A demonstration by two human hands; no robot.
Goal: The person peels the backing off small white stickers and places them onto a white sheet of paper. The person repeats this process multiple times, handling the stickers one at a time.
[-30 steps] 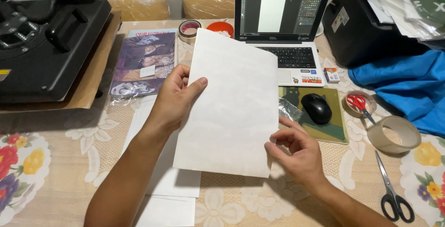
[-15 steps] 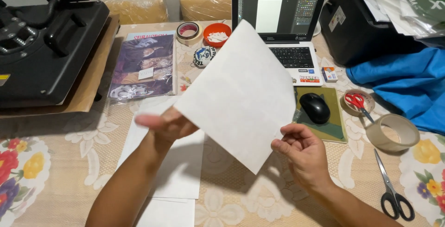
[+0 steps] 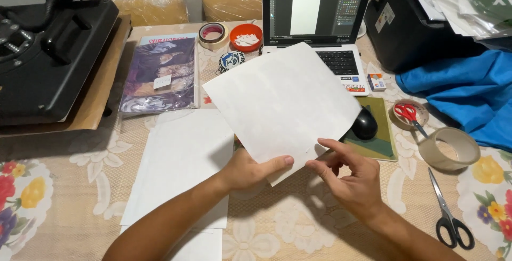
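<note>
Heat press [image 3: 48, 53]: black, heavy, at the far left of the worktop [image 3: 80, 197], on a brown board. Well apart from the hands.

Printed picture in a clear sleeve [image 3: 160, 71]: lies flat beside the press.

Blank sheets [image 3: 184, 165]: a loose stack lying flat under the left forearm. A drag of the arm could fan or crease them.

Left hand [image 3: 248, 169]: thumb on top, fingers under, pinching the lower edge of the white sheet [image 3: 282, 101]. The grip takes only a narrow strip of the edge; the sheet could slip out or buckle there.

White sheet: held up off the worktop, tilted like a diamond, its far corner over the laptop [image 3: 320, 26] keyboard. A dip could brush the keys or the mouse [image 3: 366, 125].

Tape roll [image 3: 212, 33], orange dish [image 3: 246, 36]: beyond the sheet, clear of it.

Right hand [image 3: 349, 178]: fingers loosely spread, fingertips at the sheet's lower right edge, touching rather than gripping as far as I can tell. A hard pinch could dent the corner.

Wide tape roll [image 3: 453, 149], black scissors [image 3: 450, 213], small red scissors [image 3: 409, 113]: right of the hands; a sideways sweep of the sheet could snag them.

Blue cloth [image 3: 458, 90]: far right, apart.
</note>
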